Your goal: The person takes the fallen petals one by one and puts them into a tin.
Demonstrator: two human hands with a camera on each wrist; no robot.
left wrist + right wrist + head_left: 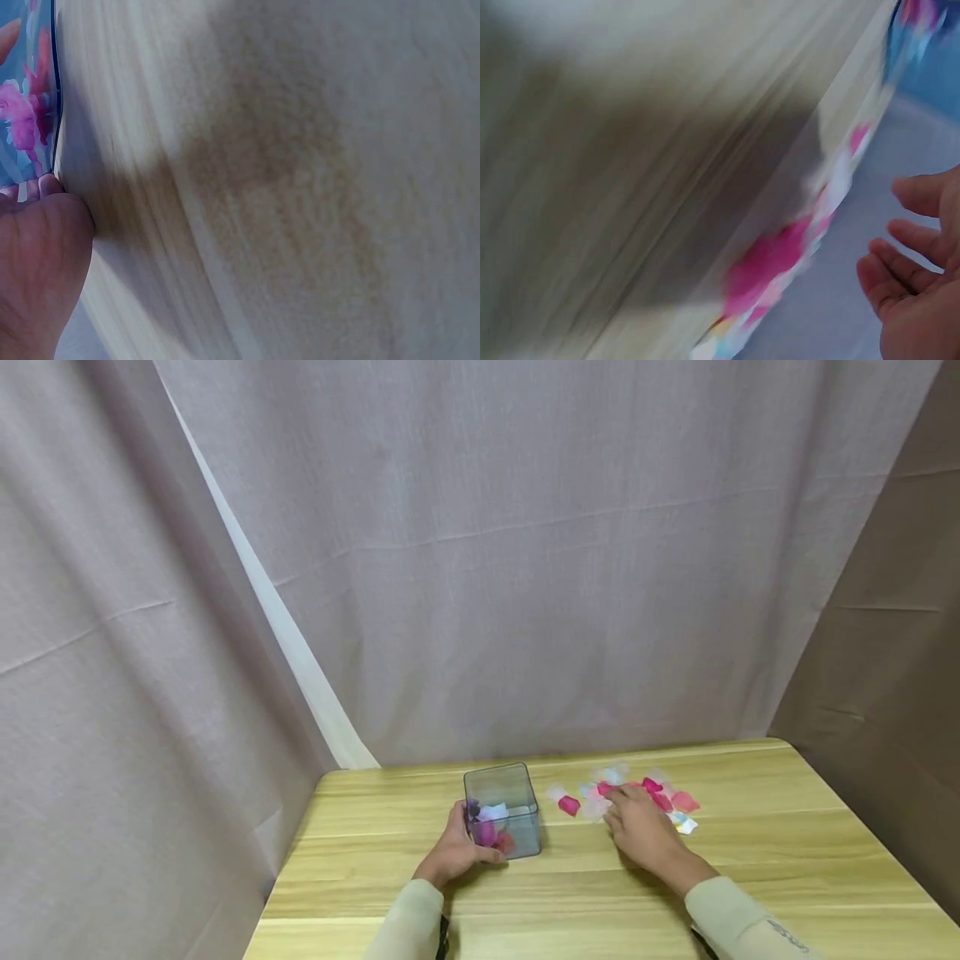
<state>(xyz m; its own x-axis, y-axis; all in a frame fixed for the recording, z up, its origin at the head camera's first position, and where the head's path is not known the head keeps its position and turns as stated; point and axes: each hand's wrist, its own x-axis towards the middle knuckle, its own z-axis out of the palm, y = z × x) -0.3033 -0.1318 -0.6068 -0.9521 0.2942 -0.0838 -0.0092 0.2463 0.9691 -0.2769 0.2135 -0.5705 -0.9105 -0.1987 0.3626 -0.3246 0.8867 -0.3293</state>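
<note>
A clear greyish plastic box point(527, 837) with an open top stands on the table, with several petals in white, pink, red and dark purple inside it. My left hand point(452, 853) holds the box at its left side, thumb along the near face. In the left wrist view, that hand point(41, 255) shows at the lower left below the box. To the right lies a loose spread of artificial petals point(660, 800) in pink, red, white and pale blue. Over its near edge is my right hand point(647, 835); in the right wrist view its fingers point(907, 266) are loosely spread, holding nothing.
The table point(360, 860) has pale wood grain and rounded far corners. Grey curtains point(540, 610) hang behind it and along both sides. A dark pink petal point(568, 806) lies between the box and the spread.
</note>
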